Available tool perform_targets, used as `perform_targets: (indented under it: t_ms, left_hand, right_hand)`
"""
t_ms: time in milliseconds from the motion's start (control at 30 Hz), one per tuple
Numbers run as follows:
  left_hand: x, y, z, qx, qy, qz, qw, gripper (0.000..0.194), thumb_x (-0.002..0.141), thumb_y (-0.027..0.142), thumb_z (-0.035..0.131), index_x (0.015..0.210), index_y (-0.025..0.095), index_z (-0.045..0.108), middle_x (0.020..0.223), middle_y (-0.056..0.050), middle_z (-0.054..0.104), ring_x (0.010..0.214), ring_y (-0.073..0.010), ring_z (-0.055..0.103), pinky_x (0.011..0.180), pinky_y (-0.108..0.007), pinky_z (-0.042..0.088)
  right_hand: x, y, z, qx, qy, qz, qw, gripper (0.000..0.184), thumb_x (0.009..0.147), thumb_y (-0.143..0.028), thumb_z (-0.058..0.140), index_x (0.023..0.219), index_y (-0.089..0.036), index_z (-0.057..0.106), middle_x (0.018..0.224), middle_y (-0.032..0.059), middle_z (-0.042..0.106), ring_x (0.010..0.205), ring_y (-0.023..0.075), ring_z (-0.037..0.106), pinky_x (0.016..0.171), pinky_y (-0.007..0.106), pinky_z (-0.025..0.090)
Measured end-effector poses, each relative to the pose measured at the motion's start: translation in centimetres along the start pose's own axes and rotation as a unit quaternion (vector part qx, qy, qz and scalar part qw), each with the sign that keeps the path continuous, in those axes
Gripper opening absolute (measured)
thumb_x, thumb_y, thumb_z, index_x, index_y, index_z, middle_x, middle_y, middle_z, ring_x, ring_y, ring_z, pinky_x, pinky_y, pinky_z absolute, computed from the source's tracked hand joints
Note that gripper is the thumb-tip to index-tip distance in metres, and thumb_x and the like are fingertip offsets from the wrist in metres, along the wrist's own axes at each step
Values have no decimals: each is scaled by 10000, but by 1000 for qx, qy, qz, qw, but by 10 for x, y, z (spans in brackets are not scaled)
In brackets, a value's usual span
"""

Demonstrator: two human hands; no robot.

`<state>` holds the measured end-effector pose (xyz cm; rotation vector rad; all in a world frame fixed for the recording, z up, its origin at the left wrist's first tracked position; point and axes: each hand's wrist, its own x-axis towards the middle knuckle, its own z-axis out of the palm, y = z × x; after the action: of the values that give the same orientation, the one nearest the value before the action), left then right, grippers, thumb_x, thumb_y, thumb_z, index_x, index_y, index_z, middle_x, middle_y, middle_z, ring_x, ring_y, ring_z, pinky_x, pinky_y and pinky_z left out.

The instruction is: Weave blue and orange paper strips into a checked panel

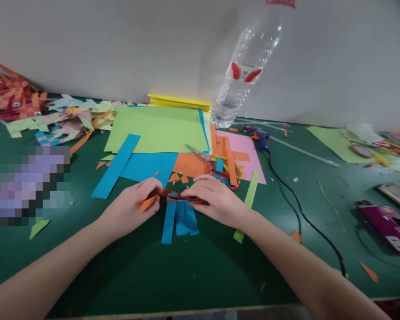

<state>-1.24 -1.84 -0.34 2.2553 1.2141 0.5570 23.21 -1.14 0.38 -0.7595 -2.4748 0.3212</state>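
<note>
Back from the smooth green tabletop (193, 275)'s front edge, we pinch interlaced orange-and-blue paper strips (182, 218) in our left hand (138, 200) and right hand (216, 195).

Long blue strips of matt paper (182, 219) extend below the grip. Beyond it gleams a tall, clear plastic bottle (247, 70).
</note>
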Motion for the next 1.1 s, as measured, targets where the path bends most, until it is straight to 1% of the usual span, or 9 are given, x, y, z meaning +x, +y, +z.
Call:
perform_targets:
  t_ms: [100, 267, 467, 567, 700, 800, 900, 1000, 1100]
  left_hand:
    - [0, 1, 1, 22, -15, -8, 1000, 43, 878, 254, 408, 891, 231, 441, 818, 11, 553, 697, -168, 540, 635, -279, 406]
    - [-3, 6, 0, 44, -25, 10, 999, 68, 884, 268, 371, 885, 235, 431, 799, -1, 568, 748, -202, 555, 638, -293, 408]
    - [-6, 12, -2, 44, -69, 16, 997, 52, 897, 222, 383, 906, 247, 428, 841, 20, 604, 779, -185, 550, 672, -280, 409]
    - [-6, 13, -1, 41, -73, 25, 996, 61, 906, 223, 381, 914, 247, 436, 868, 18, 605, 797, -180, 551, 695, -282, 415]
    - [-7, 14, -2, 39, -76, 21, 996, 59, 907, 230, 383, 909, 246, 440, 856, 23, 614, 789, -179, 555, 683, -281, 416]
    - [-6, 15, -3, 38, -72, 18, 997, 67, 899, 221, 381, 902, 243, 444, 845, 24, 623, 762, -176, 562, 674, -281, 420]
    - [-6, 14, -2, 38, -62, 16, 997, 85, 895, 229, 387, 948, 240, 453, 834, 18, 631, 744, -176, 576, 684, -287, 433]
    - [-5, 11, 0, 45, -52, 18, 997, 152, 902, 253, 380, 1031, 232, 457, 877, -6, 645, 787, -193, 589, 713, -305, 449]
    - [-4, 7, 3, 56, -49, 24, 997, 171, 914, 304, 385, 1020, 222, 491, 952, -32, 647, 852, -218, 586, 750, -338, 453]
  right_hand:
    - [0, 0, -1, 10, 0, 7, 1000, 174, 855, -148, 587, 1025, -184, 604, 917, 37, 684, 868, 156, 610, 929, 367, 445]
    - [-1, 1, -1, 27, -20, 52, 998, 217, 843, -158, 611, 1059, -180, 599, 967, 55, 684, 920, 173, 611, 865, 352, 463]
    - [-1, 2, -2, 30, -32, 108, 993, 236, 833, -168, 623, 1065, -203, 602, 974, 47, 680, 931, 184, 604, 850, 361, 472]
    - [-2, 4, -2, 16, -31, 106, 994, 239, 835, -201, 629, 1071, -202, 593, 990, 47, 678, 951, 196, 591, 880, 386, 462]
    - [-2, 5, 1, -35, -15, 101, 994, 315, 847, -256, 622, 1147, -202, 542, 1111, 63, 648, 1070, 221, 561, 1001, 448, 383]
    - [-2, 4, 1, -70, 3, 102, 992, 406, 862, -290, 598, 1235, -182, 479, 1243, 93, 584, 1174, 237, 505, 1017, 451, 369]
    - [0, 0, 0, -79, 13, 92, 992, 397, 886, -323, 554, 1244, -170, 475, 1257, 98, 575, 1205, 231, 482, 1041, 443, 344]
    - [1, -3, -2, -77, -6, 71, 995, 378, 897, -359, 527, 1222, -169, 500, 1230, 97, 595, 1191, 229, 496, 1072, 454, 305]
    - [0, -5, -1, -70, -49, 45, 995, 429, 876, -407, 550, 1231, -171, 503, 1235, 99, 595, 1190, 229, 503, 1086, 471, 285]
